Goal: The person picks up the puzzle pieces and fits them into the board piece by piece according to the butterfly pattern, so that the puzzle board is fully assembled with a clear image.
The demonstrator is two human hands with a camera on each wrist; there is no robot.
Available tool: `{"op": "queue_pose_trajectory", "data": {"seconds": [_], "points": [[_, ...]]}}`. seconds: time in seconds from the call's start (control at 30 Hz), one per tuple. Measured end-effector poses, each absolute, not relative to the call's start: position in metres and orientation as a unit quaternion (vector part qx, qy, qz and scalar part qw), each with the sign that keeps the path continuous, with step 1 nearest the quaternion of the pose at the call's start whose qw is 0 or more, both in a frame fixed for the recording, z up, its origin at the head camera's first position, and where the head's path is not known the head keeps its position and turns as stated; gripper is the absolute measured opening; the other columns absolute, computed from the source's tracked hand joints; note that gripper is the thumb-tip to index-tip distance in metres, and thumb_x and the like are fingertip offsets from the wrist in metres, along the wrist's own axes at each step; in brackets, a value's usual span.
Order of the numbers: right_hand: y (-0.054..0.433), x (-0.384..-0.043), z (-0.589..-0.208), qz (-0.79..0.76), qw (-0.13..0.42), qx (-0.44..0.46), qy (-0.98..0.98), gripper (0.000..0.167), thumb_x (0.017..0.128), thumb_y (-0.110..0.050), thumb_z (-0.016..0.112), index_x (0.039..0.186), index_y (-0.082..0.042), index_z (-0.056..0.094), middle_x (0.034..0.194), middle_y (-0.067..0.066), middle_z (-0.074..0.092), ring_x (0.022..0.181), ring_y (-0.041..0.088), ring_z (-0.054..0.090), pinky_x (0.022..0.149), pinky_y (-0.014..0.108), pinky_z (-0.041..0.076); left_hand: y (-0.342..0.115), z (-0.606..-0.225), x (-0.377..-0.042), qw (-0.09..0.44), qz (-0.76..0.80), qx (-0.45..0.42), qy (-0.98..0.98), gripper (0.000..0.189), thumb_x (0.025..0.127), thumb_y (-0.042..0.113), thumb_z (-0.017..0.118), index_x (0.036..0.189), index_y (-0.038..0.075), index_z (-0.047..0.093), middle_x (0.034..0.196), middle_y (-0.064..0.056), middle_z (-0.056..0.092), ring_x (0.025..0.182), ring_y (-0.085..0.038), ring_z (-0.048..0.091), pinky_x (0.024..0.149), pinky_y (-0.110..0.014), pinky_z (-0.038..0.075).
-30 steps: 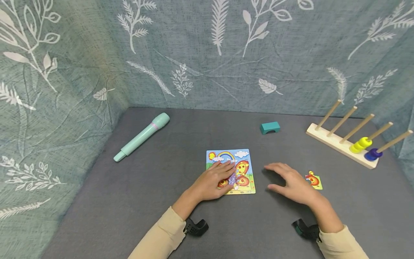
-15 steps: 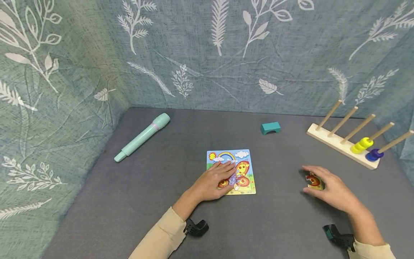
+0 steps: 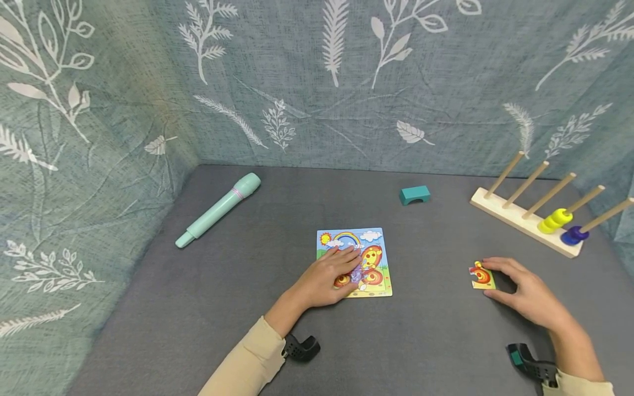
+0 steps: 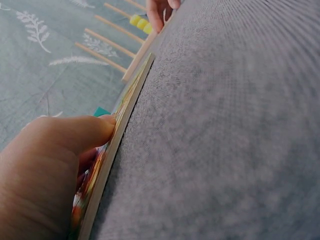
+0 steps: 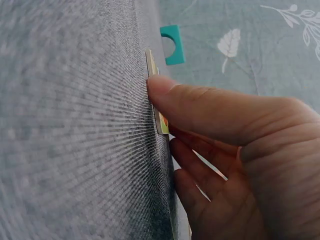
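A square picture puzzle [image 3: 372,257] with a butterfly, sun and rainbow lies mid-table. My left hand [image 3: 327,278] rests on its left part with fingers extended, covering some of the picture. In the left wrist view the thumb lies at the near side of the puzzle's wooden edge [image 4: 110,160]. To the right, a loose puzzle piece [image 3: 481,278], yellow and green with a red-orange swirl, lies on the table. My right hand [image 3: 532,297] pinches it by the edges, index finger at the far side and thumb at the near side; the right wrist view shows the thumb [image 5: 165,90] against it.
A wooden peg stand [image 3: 526,221] with yellow and dark blue beads on two pegs stands at the back right. Behind the puzzle sits a teal arch block [image 3: 415,195]. A mint-green microphone-shaped toy [image 3: 217,212] lies at the left. Patterned cloth [image 3: 317,110] hangs behind the table.
My right hand has moved right from beside the puzzle, passed over the loose piece, and now has its fingertips at the piece's right part. The left hand has stayed on the puzzle.
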State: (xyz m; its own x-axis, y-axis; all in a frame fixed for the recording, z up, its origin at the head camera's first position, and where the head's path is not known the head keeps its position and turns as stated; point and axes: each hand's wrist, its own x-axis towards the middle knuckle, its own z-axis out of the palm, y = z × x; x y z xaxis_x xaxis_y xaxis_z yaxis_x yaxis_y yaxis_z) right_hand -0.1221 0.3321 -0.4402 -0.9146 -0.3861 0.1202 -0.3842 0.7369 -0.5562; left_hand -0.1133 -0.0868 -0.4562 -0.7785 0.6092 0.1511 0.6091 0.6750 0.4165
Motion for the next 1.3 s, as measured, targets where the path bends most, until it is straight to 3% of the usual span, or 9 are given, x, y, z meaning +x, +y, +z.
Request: {"op": "queue_pose_trajectory", "data": {"seconds": [0.1, 0.4, 0.6, 0.73, 0.83, 1.03, 1.3], "points": [[0.332, -0.122, -0.443, -0.309, -0.017, -0.212, 0.927, 0.044, 0.075, -0.017, 0.08, 0.115, -0.009, 0.065, 0.118, -0.002, 0.054, 0.112, -0.028, 0.023, 0.086, -0.004, 0.019, -0.087, -0.456, -0.113, 0.004, 0.228, 0.332, 0.915, 0.057, 0.092, 0.038, 0.057, 0.14, 0.009, 0.047, 0.147, -0.004, 0.044, 0.139, -0.017, 0.036, 0.12, -0.039, 0.024], [0.328, -0.123, -0.445, -0.327, -0.033, -0.197, 0.924, 0.036, 0.073, -0.014, 0.081, 0.106, -0.01, 0.067, 0.113, -0.02, 0.05, 0.109, -0.028, 0.027, 0.085, -0.002, 0.021, -0.088, -0.454, -0.114, 0.009, 0.231, 0.33, 0.915, 0.057, 0.092, 0.037, 0.057, 0.141, 0.008, 0.047, 0.147, -0.005, 0.043, 0.139, -0.018, 0.035, 0.12, -0.039, 0.023], [0.325, -0.125, -0.444, -0.325, -0.046, -0.199, 0.924, 0.036, 0.071, -0.012, 0.082, 0.104, -0.01, 0.066, 0.11, -0.019, 0.05, 0.107, -0.026, 0.028, 0.086, -0.003, 0.02, -0.088, -0.453, -0.114, 0.011, 0.232, 0.329, 0.916, 0.058, 0.092, 0.038, 0.057, 0.141, 0.009, 0.046, 0.147, -0.005, 0.043, 0.14, -0.017, 0.035, 0.12, -0.039, 0.023], [0.324, -0.124, -0.444, -0.318, -0.044, -0.189, 0.928, 0.037, 0.072, -0.014, 0.082, 0.105, -0.01, 0.065, 0.11, -0.006, 0.056, 0.106, -0.023, 0.031, 0.086, -0.001, 0.022, -0.088, -0.454, -0.114, 0.012, 0.232, 0.327, 0.916, 0.058, 0.092, 0.038, 0.057, 0.141, 0.009, 0.046, 0.147, -0.005, 0.043, 0.14, -0.017, 0.035, 0.12, -0.038, 0.022], [0.322, -0.123, -0.442, -0.304, -0.034, -0.173, 0.936, 0.037, 0.075, -0.017, 0.08, 0.107, -0.011, 0.064, 0.11, 0.008, 0.059, 0.106, -0.009, 0.041, 0.086, 0.009, 0.029, -0.087, -0.454, -0.114, 0.012, 0.236, 0.327, 0.915, 0.058, 0.092, 0.038, 0.058, 0.141, 0.008, 0.047, 0.147, -0.005, 0.043, 0.139, -0.017, 0.035, 0.12, -0.038, 0.023], [0.313, -0.124, -0.435, -0.297, -0.024, -0.163, 0.94, 0.039, 0.078, -0.018, 0.078, 0.111, -0.007, 0.062, 0.112, 0.017, 0.06, 0.106, 0.034, 0.051, 0.087, 0.043, 0.038, -0.087, -0.453, -0.113, 0.008, 0.239, 0.328, 0.914, 0.057, 0.092, 0.037, 0.059, 0.14, 0.007, 0.048, 0.146, -0.006, 0.044, 0.139, -0.018, 0.036, 0.119, -0.039, 0.024], [0.29, -0.123, -0.429, -0.309, -0.03, -0.188, 0.932, 0.04, 0.077, -0.016, 0.079, 0.112, -0.007, 0.062, 0.111, 0.016, 0.06, 0.107, 0.037, 0.053, 0.085, 0.051, 0.041, -0.088, -0.454, -0.114, 0.003, 0.235, 0.328, 0.915, 0.057, 0.092, 0.037, 0.059, 0.14, 0.008, 0.048, 0.146, -0.005, 0.045, 0.139, -0.017, 0.037, 0.119, -0.039, 0.024]]}}
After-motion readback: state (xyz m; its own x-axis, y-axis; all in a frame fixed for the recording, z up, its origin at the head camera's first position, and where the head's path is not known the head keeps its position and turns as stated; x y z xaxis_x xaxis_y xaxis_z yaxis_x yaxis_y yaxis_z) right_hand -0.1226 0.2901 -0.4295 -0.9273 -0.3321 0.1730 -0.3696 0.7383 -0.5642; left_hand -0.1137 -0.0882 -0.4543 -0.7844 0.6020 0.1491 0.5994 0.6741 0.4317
